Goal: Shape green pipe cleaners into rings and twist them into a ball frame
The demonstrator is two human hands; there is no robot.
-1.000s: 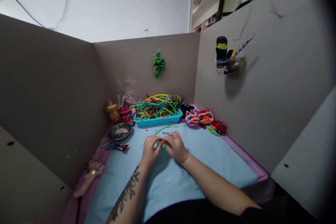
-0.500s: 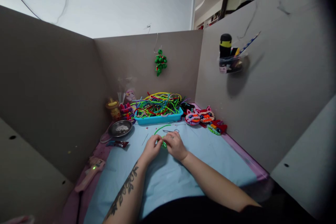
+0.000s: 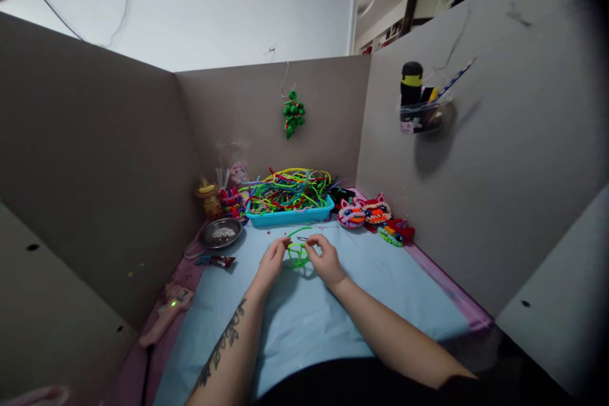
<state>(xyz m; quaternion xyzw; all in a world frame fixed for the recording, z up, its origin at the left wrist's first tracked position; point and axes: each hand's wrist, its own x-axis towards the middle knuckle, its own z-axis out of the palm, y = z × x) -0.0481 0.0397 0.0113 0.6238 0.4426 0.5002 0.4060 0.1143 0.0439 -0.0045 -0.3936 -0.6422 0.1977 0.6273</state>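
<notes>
A bright green pipe-cleaner frame [image 3: 297,255], bent into an open looped shape, is held up between my hands above the blue table cover [image 3: 323,330]. My left hand [image 3: 273,259] pinches its left side with thumb and fingers. On the other side my right hand [image 3: 327,260] grips it between thumb and bent forefinger. A separate-looking green pipe cleaner [image 3: 299,230] curves out just beyond my fingers; whether it joins the frame is hidden. Behind my right hand lies a thin metal tool [image 3: 302,239], partly covered, like small scissors.
A blue tray [image 3: 290,218] heaped with coloured pipe cleaners stands at the back. Finished pipe-cleaner faces [image 3: 352,215] lie to its right. On the left are a metal dish [image 3: 221,235] with white bits, a dark wrapper [image 3: 221,261] and a pink glue gun [image 3: 166,320]. Grey panels surround the table.
My hands were close together over the green piece. Now they have drawn apart, and the looped frame shows between them. The view has shifted slightly.
</notes>
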